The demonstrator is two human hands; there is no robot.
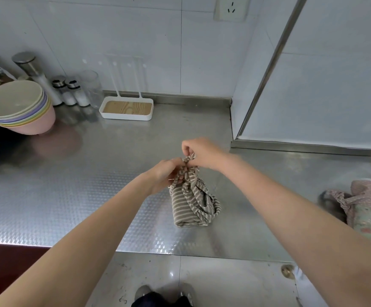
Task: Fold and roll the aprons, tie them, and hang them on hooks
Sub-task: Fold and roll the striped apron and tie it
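Two bare forearms reaching forward and converging, left hand [165, 173] with fingers curled, pinching striped cloth ties, right hand [202, 152] just above it, fingertips pinching the same knot

Bare forearms, dark trousers [158, 301], grey shoes [142, 292]

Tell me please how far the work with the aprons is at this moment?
Done: the striped apron is already folded and rolled into a bundle on the steel counter. In hand: the left hand and right hand both pinch its straps at the top, tying them. Left: hanging it up; no hook with an apron shows. A floral apron lies bunched at the right edge; whether it is tied I cannot tell.
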